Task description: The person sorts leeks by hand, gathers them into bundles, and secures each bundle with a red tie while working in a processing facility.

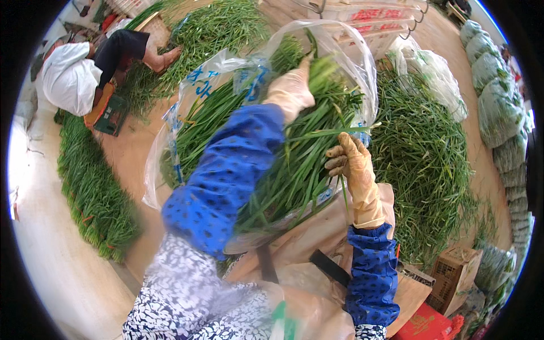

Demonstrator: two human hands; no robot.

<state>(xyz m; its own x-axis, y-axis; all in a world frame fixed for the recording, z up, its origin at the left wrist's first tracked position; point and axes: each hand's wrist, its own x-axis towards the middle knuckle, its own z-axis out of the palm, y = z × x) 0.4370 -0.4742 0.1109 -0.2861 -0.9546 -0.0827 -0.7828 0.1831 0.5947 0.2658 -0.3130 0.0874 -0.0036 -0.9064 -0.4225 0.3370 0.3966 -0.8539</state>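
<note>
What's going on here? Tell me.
The wearer's gloved left hand reaches over greens toward the far side of a bag; blur hides its grip. The gloved right hand is at the bag's right side, greens at its fingertips. A loose pile lies to the right; another person is near bundles at left.

At the far left, a person in a white top [71, 79] sits beside a dark green boxy object [113, 117]. White crates [371, 27] stand stacked far right; near right, a cardboard box [451, 277] stands by a red box [422, 326].
</note>
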